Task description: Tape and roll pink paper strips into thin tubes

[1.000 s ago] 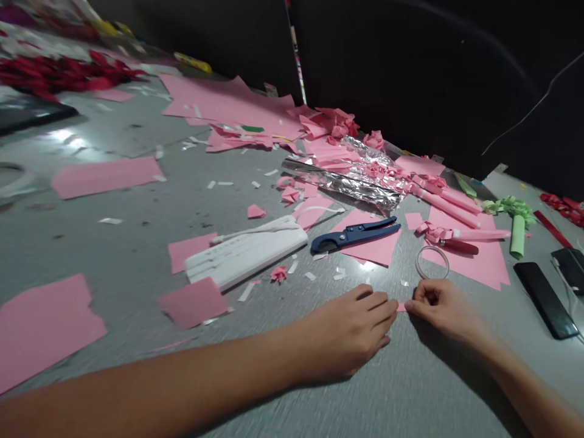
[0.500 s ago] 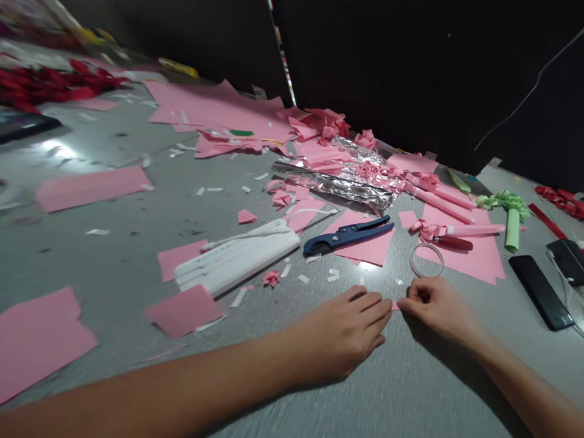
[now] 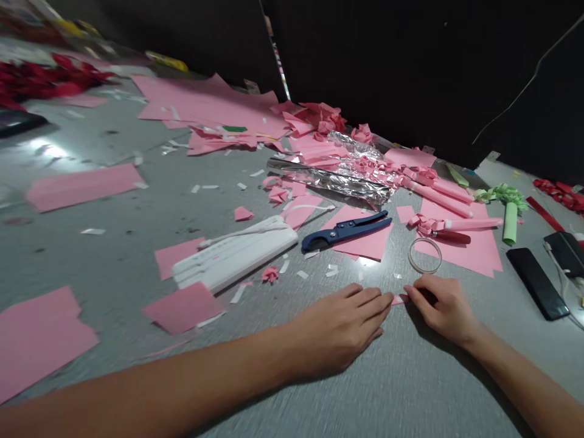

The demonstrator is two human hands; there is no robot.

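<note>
A small pink paper strip (image 3: 399, 299) lies between my two hands, low over the grey table. My left hand (image 3: 347, 325) rests palm down, its fingers close together and their tips on the strip's left end; its thumb is hidden. With thumb and forefinger, my right hand (image 3: 438, 304) pinches the strip's right end. Just beyond the right hand lies a narrow ring (image 3: 425, 255), which looks like a thin roll of tape. Blue-handled cutters (image 3: 347, 231) lie farther off on pink paper.
A white power strip (image 3: 237, 255) lies to the left, with pink paper pieces (image 3: 182, 307) around it. Pink paper-wrapped sticks (image 3: 474, 224), a red-handled tool (image 3: 454, 238), a green paper roll (image 3: 510, 224) and a black phone (image 3: 537, 283) are at right. Crumpled clear film (image 3: 347, 182) lies behind.
My right fingertips have shifted slightly away from my left hand, and more of the pink strip shows between them. The view has moved a little; the other things stay put.
</note>
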